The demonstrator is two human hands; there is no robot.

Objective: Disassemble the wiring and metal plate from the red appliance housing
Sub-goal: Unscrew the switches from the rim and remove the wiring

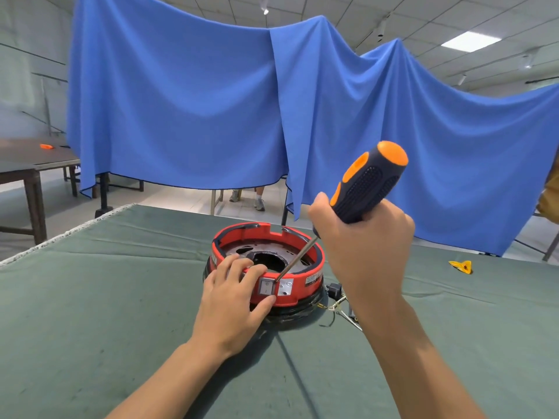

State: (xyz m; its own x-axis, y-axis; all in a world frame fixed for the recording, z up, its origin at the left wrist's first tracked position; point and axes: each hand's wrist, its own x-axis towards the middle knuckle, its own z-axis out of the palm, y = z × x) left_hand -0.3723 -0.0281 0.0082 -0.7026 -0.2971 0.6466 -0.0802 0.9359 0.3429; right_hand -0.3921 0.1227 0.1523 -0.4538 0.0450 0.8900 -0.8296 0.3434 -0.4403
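One head-worn wide-angle view, looking forward and down across green table cloth [90, 297]. Close range: forearms enter from 6 o'clock, red housing [302, 290] near centre. Blue curtain [181, 101] fills 12 o'clock, ceiling above. No second view to overlap.

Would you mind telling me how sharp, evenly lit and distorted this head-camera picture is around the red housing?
Head view: wide-angle bending curves the green cloth-covered table's far edge; lighting is soft and even, with a faint shadow under the round red plastic appliance housing; the housing, left hand and the right hand's orange-and-black screwdriver look sharp, without glare.
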